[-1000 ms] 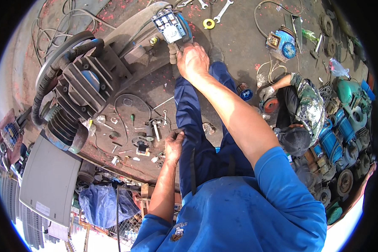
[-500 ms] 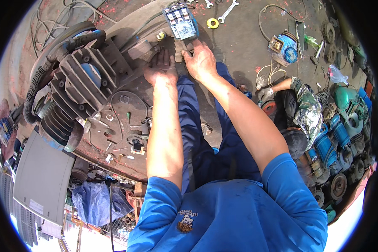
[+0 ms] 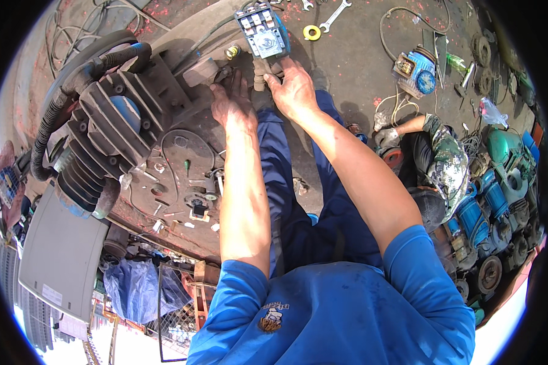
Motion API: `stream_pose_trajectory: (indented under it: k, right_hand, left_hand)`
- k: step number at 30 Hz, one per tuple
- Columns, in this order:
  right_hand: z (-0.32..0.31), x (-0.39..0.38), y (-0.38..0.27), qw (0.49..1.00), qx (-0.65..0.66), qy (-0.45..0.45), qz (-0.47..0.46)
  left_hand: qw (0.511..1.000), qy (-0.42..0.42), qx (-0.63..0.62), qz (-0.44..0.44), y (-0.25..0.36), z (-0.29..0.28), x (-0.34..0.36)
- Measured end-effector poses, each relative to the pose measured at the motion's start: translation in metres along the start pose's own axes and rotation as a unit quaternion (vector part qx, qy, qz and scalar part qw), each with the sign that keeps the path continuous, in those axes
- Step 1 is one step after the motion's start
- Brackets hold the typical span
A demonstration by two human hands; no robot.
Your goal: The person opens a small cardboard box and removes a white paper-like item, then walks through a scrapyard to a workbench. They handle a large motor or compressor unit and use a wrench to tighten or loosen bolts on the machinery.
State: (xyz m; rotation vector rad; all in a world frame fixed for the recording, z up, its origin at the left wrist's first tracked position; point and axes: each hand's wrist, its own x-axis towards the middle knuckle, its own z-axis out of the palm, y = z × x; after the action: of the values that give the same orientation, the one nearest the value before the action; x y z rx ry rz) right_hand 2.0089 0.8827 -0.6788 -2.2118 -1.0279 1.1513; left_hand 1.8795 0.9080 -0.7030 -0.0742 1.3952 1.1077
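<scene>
An electrical switch box [image 3: 263, 31] with its cover off shows rows of terminals and a pale square plate. Below it juts a brown, lumpy fitting [image 3: 261, 74]. My right hand [image 3: 292, 91] is closed around the fitting's right side, thumb across it, with some fingertips hidden beneath the box. My left hand [image 3: 234, 108] is just left of the fitting, fingers apart and stretched forward, near a dark metal part and a worn brownish block [image 3: 201, 72]. Nothing shows in its grasp. A small yellowish round part [image 3: 232, 52] lies beyond the block.
At left stands a large finned compressor head [image 3: 112, 121] with a ribbed hose. A yellow ring [image 3: 311, 33] and a wrench [image 3: 335, 16] lie beyond my right hand. A blue motor [image 3: 417, 72] sits at right, near a crouching co-worker [image 3: 444, 164] and piled motors [image 3: 472, 216].
My left hand has turned from palm up, shifted slightly right, and its fingers now reach forward beside the block. My right hand remains at the fitting.
</scene>
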Motion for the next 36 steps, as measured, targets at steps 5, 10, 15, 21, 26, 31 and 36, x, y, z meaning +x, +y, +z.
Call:
stream_pose_trajectory:
  k: [5, 10, 15, 21, 26, 31, 36]
  right_hand:
    - [0.002, 0.0, 0.002, 1.0, 0.006, -0.001, -0.005]
    - [0.001, 0.003, 0.008, 1.0, 0.02, 0.002, -0.02]
    - [-0.001, 0.002, 0.009, 1.0, 0.011, -0.005, -0.01]
    - [-0.002, -0.011, 0.004, 0.998, 0.059, -0.011, 0.021]
    - [-0.005, -0.036, 0.006, 0.991, 0.078, -0.034, 0.106]
    - [0.008, -0.086, 0.028, 0.946, 0.151, -0.113, 0.265]
    - [-0.012, -0.133, 0.018, 0.964, 0.046, -0.173, 0.198]
  left_hand:
    - [0.999, 0.037, -0.017, -0.017, 0.006, 0.015, 0.001]
    - [0.998, 0.01, 0.062, 0.031, 0.011, 0.026, 0.004]
    - [0.997, 0.042, 0.056, -0.039, 0.017, 0.035, -0.016]
    - [0.995, -0.06, 0.053, -0.064, -0.004, 0.002, 0.003]
    - [0.95, -0.023, 0.31, -0.014, 0.007, 0.011, -0.043]
    - [0.907, -0.087, 0.411, 0.02, -0.011, -0.038, -0.087]
    - [0.753, -0.143, 0.635, 0.096, 0.002, -0.042, -0.135]
